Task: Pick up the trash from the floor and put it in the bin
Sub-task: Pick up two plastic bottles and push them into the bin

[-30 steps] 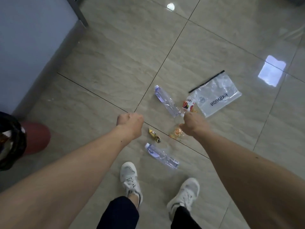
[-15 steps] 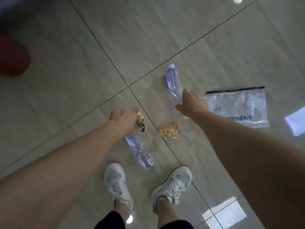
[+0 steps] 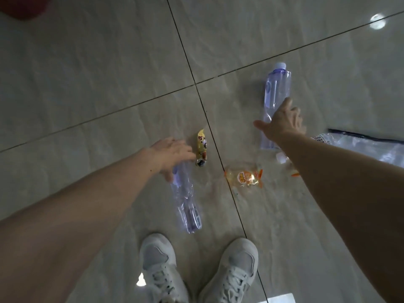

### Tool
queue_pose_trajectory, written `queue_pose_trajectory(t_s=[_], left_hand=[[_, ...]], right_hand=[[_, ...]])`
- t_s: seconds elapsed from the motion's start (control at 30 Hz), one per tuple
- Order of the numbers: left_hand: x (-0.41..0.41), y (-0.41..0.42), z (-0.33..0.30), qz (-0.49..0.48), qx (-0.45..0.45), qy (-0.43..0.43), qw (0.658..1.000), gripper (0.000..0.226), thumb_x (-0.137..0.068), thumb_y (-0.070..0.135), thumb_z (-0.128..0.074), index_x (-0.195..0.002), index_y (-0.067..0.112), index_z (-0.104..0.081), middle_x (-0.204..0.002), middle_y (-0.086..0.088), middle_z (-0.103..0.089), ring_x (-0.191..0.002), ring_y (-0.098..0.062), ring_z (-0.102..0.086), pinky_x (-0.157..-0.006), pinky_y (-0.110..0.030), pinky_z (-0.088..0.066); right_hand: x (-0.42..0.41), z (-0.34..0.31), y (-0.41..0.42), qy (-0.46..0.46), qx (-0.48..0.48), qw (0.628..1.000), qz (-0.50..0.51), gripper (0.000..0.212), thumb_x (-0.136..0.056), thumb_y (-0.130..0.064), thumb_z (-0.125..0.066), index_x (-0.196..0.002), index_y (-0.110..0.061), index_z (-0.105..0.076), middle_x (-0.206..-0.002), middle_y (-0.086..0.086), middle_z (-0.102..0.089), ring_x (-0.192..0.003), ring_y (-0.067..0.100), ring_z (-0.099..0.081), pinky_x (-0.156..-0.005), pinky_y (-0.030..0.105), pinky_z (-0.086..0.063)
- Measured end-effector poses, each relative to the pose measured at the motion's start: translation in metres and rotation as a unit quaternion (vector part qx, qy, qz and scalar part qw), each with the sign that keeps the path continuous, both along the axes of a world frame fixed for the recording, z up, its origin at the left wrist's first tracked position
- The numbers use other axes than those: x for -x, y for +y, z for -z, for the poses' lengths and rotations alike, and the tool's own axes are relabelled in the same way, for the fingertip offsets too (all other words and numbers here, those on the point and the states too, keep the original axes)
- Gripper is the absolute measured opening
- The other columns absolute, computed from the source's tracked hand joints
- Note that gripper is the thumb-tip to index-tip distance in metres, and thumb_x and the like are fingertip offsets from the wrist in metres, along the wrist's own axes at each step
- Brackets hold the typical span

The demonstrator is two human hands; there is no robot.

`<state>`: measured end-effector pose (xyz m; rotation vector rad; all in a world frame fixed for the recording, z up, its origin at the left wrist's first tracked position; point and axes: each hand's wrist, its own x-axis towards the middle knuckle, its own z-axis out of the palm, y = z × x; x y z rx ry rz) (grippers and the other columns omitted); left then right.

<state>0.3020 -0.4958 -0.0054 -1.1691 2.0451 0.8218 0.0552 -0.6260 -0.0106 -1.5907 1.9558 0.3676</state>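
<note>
Trash lies on the tiled floor in front of my feet. My left hand [image 3: 172, 154] hovers open over the cap end of a clear plastic bottle [image 3: 188, 206] lying near my shoes. A yellow wrapper [image 3: 202, 147] lies just beyond its fingertips. My right hand [image 3: 282, 121] spreads open above a second clear bottle [image 3: 276, 88] with a pale cap. An orange snack wrapper [image 3: 246, 177] lies between my arms. A clear zip bag [image 3: 369, 147] sits right of my right wrist, partly hidden by the arm. A small white-capped container [image 3: 282, 158] peeks out beside my forearm.
A red rounded object [image 3: 24, 7], blurred, shows at the top left corner. My two white sneakers [image 3: 196, 270] stand at the bottom centre. Dark grout lines cross the glossy beige tiles, and bright light reflections sit at the top right and bottom edge.
Both fists have opened and dropped lower toward the floor. The left hand has reached the near bottle's cap end, the right has spread over the far bottle. The view has tilted down.
</note>
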Motion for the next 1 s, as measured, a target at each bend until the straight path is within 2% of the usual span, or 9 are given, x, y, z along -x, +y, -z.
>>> queue_pose_trajectory(t_s=[0.1,0.17,0.3,0.37,0.5,0.67,0.8,0.9,1.0], left_hand=[[-0.002,0.003,0.012,0.009,-0.02,-0.008,1.0,0.078,-0.066,0.042,-0.079,-0.134,0.036,-0.043,-0.125,0.012,-0.049,-0.121,-0.012,-0.045,-0.096,-0.03,-0.033],[-0.005,0.006,0.018,0.005,-0.036,-0.004,0.999,0.074,-0.065,0.042,-0.081,-0.13,0.035,-0.048,-0.123,0.011,-0.049,-0.12,-0.013,-0.046,-0.09,-0.028,-0.032],[-0.015,0.011,0.012,-0.023,-0.051,-0.013,0.998,0.069,-0.064,0.049,-0.08,-0.125,0.033,-0.054,-0.117,0.006,-0.047,-0.116,-0.015,-0.046,-0.085,-0.027,-0.034],[-0.021,0.015,-0.004,-0.053,-0.05,-0.03,0.997,0.067,-0.063,0.057,-0.077,-0.121,0.031,-0.056,-0.115,0.006,-0.048,-0.114,-0.016,-0.047,-0.085,-0.028,-0.036],[-0.039,0.023,-0.052,-0.166,-0.07,-0.065,0.982,0.064,-0.066,0.065,-0.071,-0.109,0.02,-0.059,-0.112,0.003,-0.051,-0.104,-0.02,-0.058,-0.071,-0.028,-0.04],[-0.075,0.031,-0.142,-0.341,-0.086,-0.058,0.934,0.051,-0.06,0.062,-0.07,-0.081,0.016,-0.068,-0.087,0.0,-0.068,-0.076,-0.019,-0.066,-0.063,-0.029,-0.049],[-0.104,0.034,-0.222,-0.466,-0.09,-0.039,0.879,0.042,-0.065,0.057,-0.07,-0.061,0.015,-0.063,-0.059,0.0,-0.069,-0.055,-0.015,-0.062,-0.059,-0.027,-0.048],[-0.127,0.036,-0.275,-0.537,-0.069,-0.024,0.841,0.046,-0.069,0.061,-0.07,-0.065,0.016,-0.063,-0.062,0.002,-0.066,-0.066,-0.018,-0.065,-0.064,-0.026,-0.048],[-0.154,0.036,-0.322,-0.579,-0.056,-0.008,0.813,0.056,-0.066,0.066,-0.067,-0.079,0.011,-0.067,-0.074,-0.005,-0.074,-0.076,-0.019,-0.069,-0.066,-0.026,-0.049]], right_hand=[[-0.001,0.008,-0.005,-0.01,0.016,0.999,0.035,0.099,-0.083,-0.045,-0.071,-0.15,-0.01,-0.008,-0.143,0.022,-0.039,-0.13,0.042,-0.042,-0.1,0.048,-0.038],[-0.001,0.011,-0.007,-0.016,0.018,0.998,0.053,0.091,-0.084,-0.041,-0.071,-0.147,-0.01,-0.013,-0.139,0.023,-0.044,-0.126,0.043,-0.047,-0.098,0.048,-0.04],[-0.002,0.004,-0.005,-0.035,0.017,0.997,0.068,0.073,-0.079,-0.04,-0.077,-0.127,-0.01,-0.031,-0.125,0.021,-0.055,-0.113,0.043,-0.056,-0.094,0.052,-0.047],[-0.005,-0.01,-0.001,-0.045,0.003,0.997,0.062,0.07,-0.079,-0.038,-0.077,-0.125,-0.009,-0.032,-0.123,0.02,-0.055,-0.11,0.041,-0.057,-0.092,0.051,-0.049],[-0.017,-0.059,0.009,-0.065,-0.012,0.997,0.035,0.07,-0.08,-0.034,-0.077,-0.127,-0.005,-0.035,-0.124,0.019,-0.053,-0.112,0.038,-0.056,-0.089,0.045,-0.047],[-0.05,-0.146,0.016,-0.109,-0.029,0.994,-0.003,0.074,-0.073,-0.025,-0.082,-0.129,-0.005,-0.038,-0.119,0.017,-0.056,-0.104,0.032,-0.056,-0.078,0.034,-0.044],[-0.088,-0.22,0.017,-0.158,-0.04,0.986,-0.028,0.083,-0.067,-0.021,-0.086,-0.135,-0.01,-0.039,-0.128,0.013,-0.05,-0.113,0.03,-0.053,-0.092,0.037,-0.048],[-0.121,-0.273,0.014,-0.207,-0.049,0.977,-0.029,0.082,-0.066,-0.022,-0.087,-0.132,-0.01,-0.04,-0.128,0.011,-0.049,-0.112,0.028,-0.053,-0.096,0.043,-0.048],[-0.159,-0.32,0.009,-0.266,-0.07,0.961,-0.007,0.076,-0.068,-0.021,-0.086,-0.127,-0.009,-0.04,-0.12,0.011,-0.056,-0.103,0.025,-0.058,-0.09,0.042,-0.051]])
